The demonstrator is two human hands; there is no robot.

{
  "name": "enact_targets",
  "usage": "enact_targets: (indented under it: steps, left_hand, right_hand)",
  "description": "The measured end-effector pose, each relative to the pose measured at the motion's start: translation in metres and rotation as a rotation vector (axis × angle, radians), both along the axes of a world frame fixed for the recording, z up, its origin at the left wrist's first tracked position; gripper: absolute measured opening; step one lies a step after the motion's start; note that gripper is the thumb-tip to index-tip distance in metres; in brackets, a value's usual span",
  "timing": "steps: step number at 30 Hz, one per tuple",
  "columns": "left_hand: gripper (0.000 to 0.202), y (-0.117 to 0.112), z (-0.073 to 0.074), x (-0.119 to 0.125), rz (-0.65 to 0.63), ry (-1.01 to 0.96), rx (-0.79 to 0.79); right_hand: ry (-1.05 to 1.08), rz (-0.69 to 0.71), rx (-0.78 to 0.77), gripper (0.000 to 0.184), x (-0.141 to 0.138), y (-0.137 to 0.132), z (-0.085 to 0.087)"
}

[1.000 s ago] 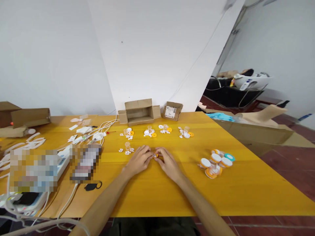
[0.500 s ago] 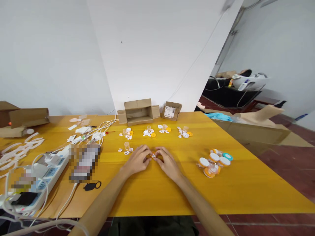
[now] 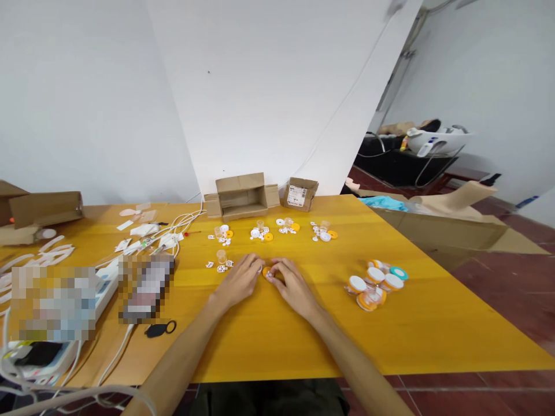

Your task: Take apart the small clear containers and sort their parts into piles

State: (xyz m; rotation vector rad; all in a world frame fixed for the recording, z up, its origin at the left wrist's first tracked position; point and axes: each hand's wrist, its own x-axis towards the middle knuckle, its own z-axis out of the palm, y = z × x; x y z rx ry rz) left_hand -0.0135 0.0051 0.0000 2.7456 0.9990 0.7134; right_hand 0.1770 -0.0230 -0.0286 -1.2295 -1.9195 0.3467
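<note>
Both hands meet at the middle of the yellow desk [image 3: 277,341], fingertips pinched together on one small orange-and-white part [image 3: 267,273] that sits between them, low over the desk top. The left hand [image 3: 236,282] closes its grip on the part from its left side, the right hand [image 3: 293,286] from its right; the fingers of both curl inward and nearly touch each other over the piece, which is too small to make out in detail. Just beyond the left hand lie a few loose white discs and a small clear cup [image 3: 222,256]. Farther back, in a row across the desk, sit three more little groups of white and orange parts [image 3: 262,234] — each with a clear cup among them. To the right of the hands, well apart from them, stands a cluster of round orange-and-white pieces [image 3: 375,283], one with a teal top. Against the wall at the far edge rest an open cardboard box [image 3: 240,195] and a smaller labelled carton [image 3: 299,193]. On the left side of the desk lie white cables [image 3: 173,228], a power strip and blurred-out patches — a black loop-shaped tag [image 3: 159,329] lies near the front edge.
</note>
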Motion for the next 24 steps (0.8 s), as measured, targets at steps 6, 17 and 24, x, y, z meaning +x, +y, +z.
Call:
enact_targets:
  steps: [6, 17, 24]
  left_hand:
    - [0.028, -0.0028, -0.0045, 0.0053, 0.004, -0.077, 0.053]
    - [0.022, -0.0062, -0.0053, 0.0086, 0.011, -0.095, 0.025]
    - [0.019, -0.0055, -0.0043, 0.0083, 0.016, -0.098, -0.016]
  right_hand:
    - [0.037, 0.016, -0.019, 0.014, 0.0011, 0.0015, -0.0032]
    - [0.164, 0.053, -0.116, 0.011, 0.0016, 0.0043, -0.0081]
    - [0.285, 0.079, -0.200, 0.010, 0.0033, 0.0052, -0.0029]
